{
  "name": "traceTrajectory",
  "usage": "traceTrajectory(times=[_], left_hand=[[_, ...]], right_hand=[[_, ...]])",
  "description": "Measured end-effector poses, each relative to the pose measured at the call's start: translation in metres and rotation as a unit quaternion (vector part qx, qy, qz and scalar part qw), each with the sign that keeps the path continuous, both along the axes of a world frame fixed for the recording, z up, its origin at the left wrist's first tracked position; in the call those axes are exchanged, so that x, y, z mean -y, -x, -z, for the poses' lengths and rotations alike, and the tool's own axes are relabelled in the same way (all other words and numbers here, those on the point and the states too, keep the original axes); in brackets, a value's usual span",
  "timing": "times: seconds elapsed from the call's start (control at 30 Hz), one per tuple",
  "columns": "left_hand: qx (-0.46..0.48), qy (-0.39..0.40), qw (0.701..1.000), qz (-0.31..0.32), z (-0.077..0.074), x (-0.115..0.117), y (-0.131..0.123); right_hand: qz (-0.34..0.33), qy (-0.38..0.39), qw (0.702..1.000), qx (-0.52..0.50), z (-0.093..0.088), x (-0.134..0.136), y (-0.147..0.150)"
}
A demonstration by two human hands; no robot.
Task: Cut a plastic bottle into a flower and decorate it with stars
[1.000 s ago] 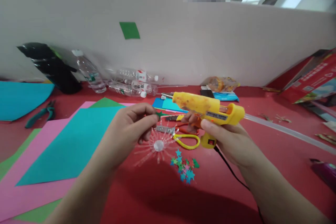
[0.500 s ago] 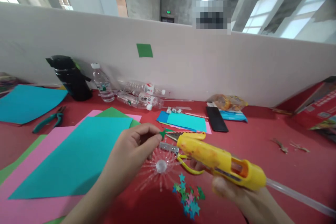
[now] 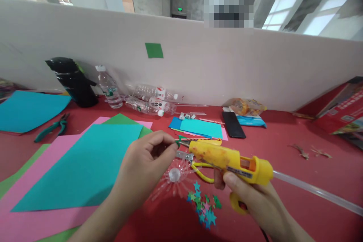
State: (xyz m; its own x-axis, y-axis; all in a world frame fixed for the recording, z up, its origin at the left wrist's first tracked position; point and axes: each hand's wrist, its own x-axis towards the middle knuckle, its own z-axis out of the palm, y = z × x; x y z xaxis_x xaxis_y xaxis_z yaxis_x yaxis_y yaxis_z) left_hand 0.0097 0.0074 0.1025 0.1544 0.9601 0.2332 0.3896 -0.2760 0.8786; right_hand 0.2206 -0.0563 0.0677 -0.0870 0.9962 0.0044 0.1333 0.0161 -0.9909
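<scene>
Between thumb and fingertips, my left hand [image 3: 151, 160] pinches a small green paper star [image 3: 178, 142], mostly covered by the fingers. My right hand [image 3: 241, 187] is wrapped round a yellow hot glue gun [image 3: 221, 155], whose metal nozzle meets the star's edge. A clear glue stick [image 3: 314, 190] sticks out of the gun's back end. Below the hands lies a cut plastic bottle piece [image 3: 174, 175] with strips fanned out round its neck. Yellow-handled scissors [image 3: 202, 174] lie beside it, partly behind the gun. A pile of coloured paper stars [image 3: 205, 207] rests nearer to me.
Large coloured sheets [image 3: 76, 166] cover the left side, with pliers [image 3: 52, 128] beyond. Along the white partition [image 3: 198, 64] are a black flask [image 3: 73, 83], a standing water bottle [image 3: 109, 87], lying bottles [image 3: 150, 106], a phone [image 3: 234, 124] and a snack packet [image 3: 246, 106].
The glue gun has shifted left and its nozzle now touches the star. My right hand has moved with it, showing more of the trigger side. My left hand stays nearly in place.
</scene>
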Motion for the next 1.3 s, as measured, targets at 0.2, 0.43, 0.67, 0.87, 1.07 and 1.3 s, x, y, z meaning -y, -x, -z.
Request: traceTrajectory(times=[0.2, 0.43, 0.67, 0.87, 1.07, 1.3], left_hand=[[0.009, -0.003, 1.0, 0.009, 0.001, 0.002, -0.001], [0.004, -0.017, 1.0, 0.012, 0.002, 0.002, 0.0], [-0.046, -0.082, 0.996, -0.005, 0.002, 0.003, -0.001], [-0.075, -0.117, 0.99, -0.011, 0.003, 0.003, -0.001], [-0.15, -0.212, 0.966, -0.009, 0.006, 0.004, 0.001], [-0.173, -0.34, 0.924, 0.014, -0.007, 0.012, 0.004]], right_hand=[[0.017, 0.004, 1.0, 0.003, 0.002, 0.002, -0.001], [0.005, -0.003, 1.0, 0.008, 0.0, 0.0, -0.001], [0.012, 0.008, 1.0, 0.012, 0.003, 0.0, -0.002], [0.02, 0.0, 1.0, 0.003, 0.0, -0.002, -0.002], [0.038, -0.023, 0.999, 0.006, -0.006, 0.001, 0.007], [0.043, -0.015, 0.998, 0.034, -0.021, 0.002, 0.009]])
